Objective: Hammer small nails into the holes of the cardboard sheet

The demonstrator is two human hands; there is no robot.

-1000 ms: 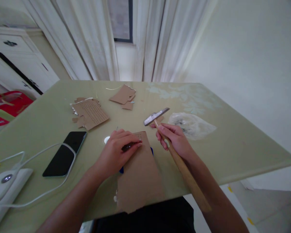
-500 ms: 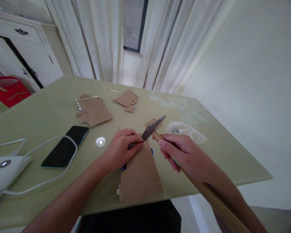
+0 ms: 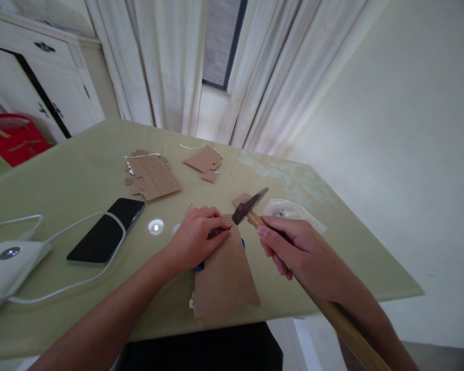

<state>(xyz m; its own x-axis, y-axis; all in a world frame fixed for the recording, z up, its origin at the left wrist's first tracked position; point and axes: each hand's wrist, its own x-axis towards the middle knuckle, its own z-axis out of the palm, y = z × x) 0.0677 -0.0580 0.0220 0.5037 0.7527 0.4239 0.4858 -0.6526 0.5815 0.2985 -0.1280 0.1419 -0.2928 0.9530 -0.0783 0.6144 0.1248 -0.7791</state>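
My right hand (image 3: 294, 245) is closed around the wooden handle of a hammer (image 3: 249, 206), whose dark head is raised just above and right of my left fingers. My left hand (image 3: 199, 234) pinches a slim dark metal piece (image 3: 215, 232) over the cardboard sheet (image 3: 226, 283); its exact kind is partly hidden by the fingers. Small holes run in rows near the sheet's far end. Under the cardboard, a blue object (image 3: 198, 267) peeks out on both sides, mostly covered.
Punched cardboard (image 3: 154, 178) and torn scraps (image 3: 203, 158) lie farther back. A clear plastic bag (image 3: 294, 212) is beyond my right hand, beside a small cardboard piece (image 3: 239, 199). To the left are a black phone (image 3: 104, 234) and a white device (image 3: 13, 257) with a cable across the phone.
The hammer head has lifted slightly away from the dark metal piece, and my right hand has shifted a little right. My left hand keeps its pinch. The camera view has shifted slightly.
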